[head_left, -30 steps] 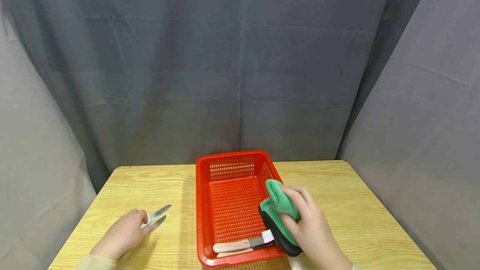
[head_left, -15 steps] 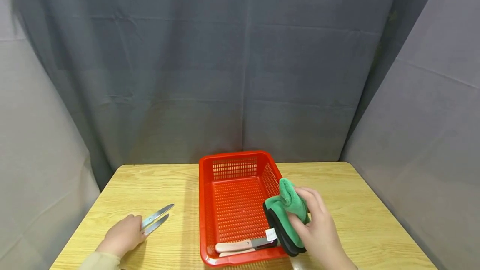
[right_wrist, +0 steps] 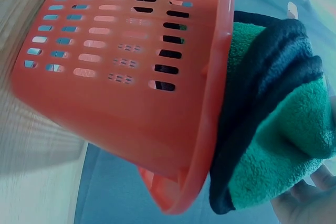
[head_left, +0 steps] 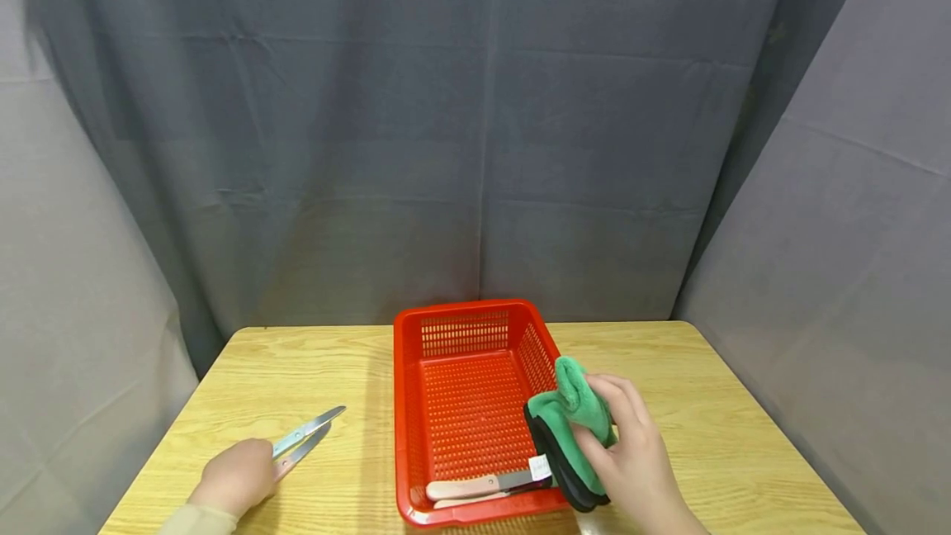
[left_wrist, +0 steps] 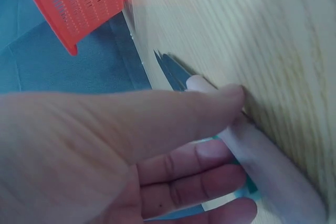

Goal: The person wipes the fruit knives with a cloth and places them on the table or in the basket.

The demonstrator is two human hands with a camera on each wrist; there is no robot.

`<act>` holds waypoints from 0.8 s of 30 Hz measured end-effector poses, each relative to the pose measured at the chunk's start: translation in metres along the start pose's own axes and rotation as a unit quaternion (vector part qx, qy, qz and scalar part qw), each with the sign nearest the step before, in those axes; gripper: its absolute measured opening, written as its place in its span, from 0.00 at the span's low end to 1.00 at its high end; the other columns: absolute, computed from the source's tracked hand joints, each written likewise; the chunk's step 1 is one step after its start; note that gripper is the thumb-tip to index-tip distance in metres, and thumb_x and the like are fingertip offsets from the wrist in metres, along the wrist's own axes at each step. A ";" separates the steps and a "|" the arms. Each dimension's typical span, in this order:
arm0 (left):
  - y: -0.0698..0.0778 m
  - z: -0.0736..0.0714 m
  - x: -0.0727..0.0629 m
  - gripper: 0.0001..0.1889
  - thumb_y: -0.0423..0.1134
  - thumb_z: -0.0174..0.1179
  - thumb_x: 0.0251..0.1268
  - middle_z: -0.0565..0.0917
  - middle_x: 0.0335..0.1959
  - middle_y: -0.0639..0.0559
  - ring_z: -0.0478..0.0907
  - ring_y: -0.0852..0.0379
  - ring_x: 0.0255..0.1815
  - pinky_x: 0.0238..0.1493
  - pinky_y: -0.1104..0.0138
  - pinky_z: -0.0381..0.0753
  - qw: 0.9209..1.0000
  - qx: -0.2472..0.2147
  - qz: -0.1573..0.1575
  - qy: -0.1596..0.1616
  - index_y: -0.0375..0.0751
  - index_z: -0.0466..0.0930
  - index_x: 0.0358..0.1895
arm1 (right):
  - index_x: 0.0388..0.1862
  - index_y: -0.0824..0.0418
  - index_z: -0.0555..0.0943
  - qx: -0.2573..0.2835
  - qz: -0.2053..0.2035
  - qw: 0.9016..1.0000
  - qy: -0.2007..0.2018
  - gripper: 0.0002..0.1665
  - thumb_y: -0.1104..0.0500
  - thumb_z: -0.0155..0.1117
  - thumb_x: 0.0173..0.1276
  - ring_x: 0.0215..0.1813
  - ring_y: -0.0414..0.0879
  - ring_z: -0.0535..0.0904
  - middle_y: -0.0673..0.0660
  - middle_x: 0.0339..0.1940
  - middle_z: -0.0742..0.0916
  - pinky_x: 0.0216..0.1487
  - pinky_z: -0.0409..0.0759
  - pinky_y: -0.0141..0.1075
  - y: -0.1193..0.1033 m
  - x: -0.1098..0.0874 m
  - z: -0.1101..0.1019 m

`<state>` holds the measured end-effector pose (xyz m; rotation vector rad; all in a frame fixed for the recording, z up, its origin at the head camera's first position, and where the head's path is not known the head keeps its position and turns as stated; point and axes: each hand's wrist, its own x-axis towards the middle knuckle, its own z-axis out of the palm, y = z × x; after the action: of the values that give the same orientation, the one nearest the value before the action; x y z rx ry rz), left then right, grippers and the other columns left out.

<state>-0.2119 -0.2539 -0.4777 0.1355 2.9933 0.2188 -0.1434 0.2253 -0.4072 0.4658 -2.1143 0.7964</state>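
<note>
Over the handles of two table knives my left hand (head_left: 236, 475) is closed, on the left of the table. One knife has a pale teal handle (head_left: 291, 439), the other a pink handle (left_wrist: 278, 177); their blades point away to the right. In the left wrist view the thumb presses on the pink handle, with the fingers beneath. My right hand (head_left: 631, 456) grips a folded green towel (head_left: 583, 411) with black edging and a white tag, at the right rim of the red basket (head_left: 402, 403). The towel covers part of the pink-handled knife (head_left: 462, 489) inside that basket.
Beside that knife lies another pale handle (head_left: 470, 501), low in the basket's near end. A wood-grain table (head_left: 327, 362) carries everything. Grey cloth (head_left: 357, 147) hangs behind it and along both sides.
My left hand has shifted back along the two knives, so more of their handles shows, and the blades lie closer together. The right hand still grips the towel at the basket rim.
</note>
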 end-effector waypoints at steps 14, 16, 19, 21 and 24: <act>-0.008 -0.001 0.004 0.11 0.39 0.66 0.69 0.77 0.25 0.51 0.71 0.54 0.27 0.32 0.55 0.76 1.000 -0.025 0.006 -0.001 0.39 0.76 0.31 | 0.61 0.60 0.80 -0.005 -0.006 1.000 0.014 0.40 0.77 0.78 0.45 0.55 0.35 0.78 0.56 0.53 0.83 0.60 0.68 0.15 0.002 -0.002 0.001; -0.010 -0.003 0.002 0.12 0.38 0.67 0.67 0.74 0.23 0.52 0.68 0.54 0.26 0.31 0.58 0.72 0.999 -0.040 0.015 0.018 0.41 0.74 0.29 | 0.61 0.60 0.80 -0.005 -0.003 1.000 0.012 0.39 0.76 0.77 0.46 0.55 0.35 0.78 0.56 0.53 0.83 0.60 0.69 0.15 0.003 -0.003 0.000; -0.008 -0.011 -0.001 0.14 0.37 0.69 0.63 0.70 0.21 0.53 0.66 0.56 0.25 0.29 0.62 0.67 0.996 -0.070 0.026 0.049 0.44 0.71 0.28 | 0.61 0.61 0.80 -0.002 0.006 1.000 0.003 0.37 0.75 0.76 0.49 0.55 0.36 0.77 0.56 0.53 0.82 0.59 0.69 0.15 0.005 -0.003 -0.001; -0.003 -0.019 -0.004 0.13 0.37 0.69 0.64 0.69 0.21 0.54 0.65 0.56 0.24 0.28 0.63 0.66 0.993 -0.091 0.031 0.070 0.44 0.71 0.29 | 0.61 0.61 0.80 0.002 0.006 1.000 0.002 0.37 0.75 0.75 0.50 0.54 0.37 0.78 0.56 0.53 0.82 0.60 0.69 0.15 0.007 -0.002 -0.002; 0.008 -0.034 -0.009 0.10 0.36 0.64 0.68 0.68 0.20 0.54 0.65 0.57 0.22 0.26 0.65 0.64 0.988 -0.126 0.032 0.088 0.43 0.71 0.33 | 0.61 0.62 0.80 -0.001 0.000 1.000 0.000 0.36 0.74 0.74 0.50 0.53 0.39 0.78 0.57 0.53 0.82 0.60 0.69 0.16 0.008 0.002 -0.003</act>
<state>-0.2071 -0.2519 -0.4423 0.1949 3.1030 0.6446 -0.1474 0.2335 -0.4070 0.4645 -2.1155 0.7945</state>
